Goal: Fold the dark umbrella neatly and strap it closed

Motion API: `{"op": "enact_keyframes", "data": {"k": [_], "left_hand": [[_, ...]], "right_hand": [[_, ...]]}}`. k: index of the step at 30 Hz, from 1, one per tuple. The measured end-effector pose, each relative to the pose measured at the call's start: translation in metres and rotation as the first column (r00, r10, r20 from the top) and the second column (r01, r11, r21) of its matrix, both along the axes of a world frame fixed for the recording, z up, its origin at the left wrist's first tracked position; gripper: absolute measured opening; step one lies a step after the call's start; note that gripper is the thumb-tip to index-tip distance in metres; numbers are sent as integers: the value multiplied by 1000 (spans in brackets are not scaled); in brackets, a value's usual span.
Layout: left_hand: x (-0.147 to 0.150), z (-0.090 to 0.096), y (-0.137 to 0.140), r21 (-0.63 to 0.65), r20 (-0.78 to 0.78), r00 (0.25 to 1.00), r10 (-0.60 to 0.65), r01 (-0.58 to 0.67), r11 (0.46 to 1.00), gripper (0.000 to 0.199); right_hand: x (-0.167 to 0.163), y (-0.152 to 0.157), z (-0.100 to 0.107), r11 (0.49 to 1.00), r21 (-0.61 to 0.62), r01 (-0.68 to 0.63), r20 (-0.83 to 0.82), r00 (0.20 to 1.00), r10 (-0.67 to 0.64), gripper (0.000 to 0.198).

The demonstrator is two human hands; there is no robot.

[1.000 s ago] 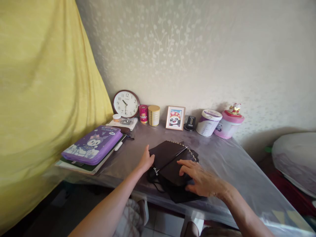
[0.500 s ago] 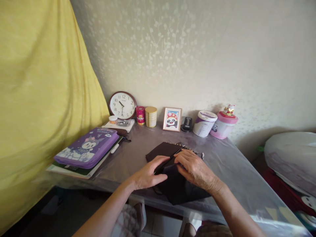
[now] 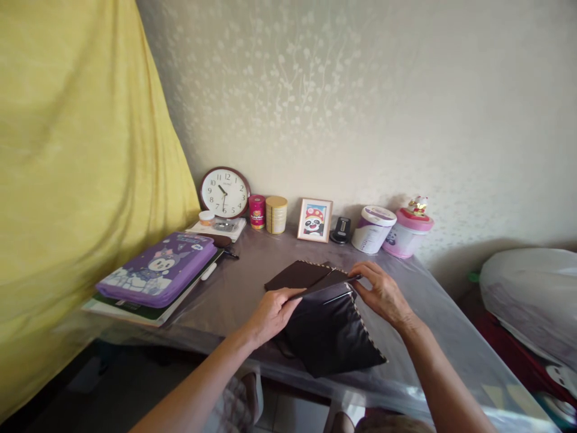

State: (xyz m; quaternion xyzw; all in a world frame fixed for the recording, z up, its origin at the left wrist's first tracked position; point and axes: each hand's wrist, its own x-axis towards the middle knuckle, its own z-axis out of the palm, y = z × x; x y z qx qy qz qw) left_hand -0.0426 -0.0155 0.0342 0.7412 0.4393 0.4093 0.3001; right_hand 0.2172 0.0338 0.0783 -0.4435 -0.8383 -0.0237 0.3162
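A black folding umbrella [image 3: 331,337], its cloth edged with a dark-and-light checked trim, lies partly spread near the table's front edge. Thin ribs show on it, one with a pale metal length. My left hand [image 3: 276,314] pinches a raised fold of the cloth on the left, thumb and fingers closed. On the other end of that fold my right hand [image 3: 381,294] is closed, gripping near a rib end. Behind the fold, another flat panel of the cloth rests on the table. The umbrella's handle cannot be made out.
A purple case [image 3: 157,270] lies on books at the left, beside a yellow curtain [image 3: 81,150]. Along the wall stand a clock [image 3: 225,192], a pink can [image 3: 256,211], a yellow-lidded tin [image 3: 276,215], a panda picture frame [image 3: 315,220] and two tubs [image 3: 373,230].
My right hand has moved right along the fold, and the fold is lifted between both hands. The front panel with its checked edge and a metal rib now shows.
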Motion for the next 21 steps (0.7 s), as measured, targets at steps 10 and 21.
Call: {"op": "enact_keyframes", "data": {"k": [10,21], "left_hand": [[-2,-3,2,-91,-146,979,142,-156,984,32],[-9,-20,19,-156,-363,893,266,-340,927,38]], "right_hand": [[-29,13,-18,929,-361,-77,-598,784,-167,28],[-55,36,-43,968,-250,-32,-509,854,-103,19]]}}
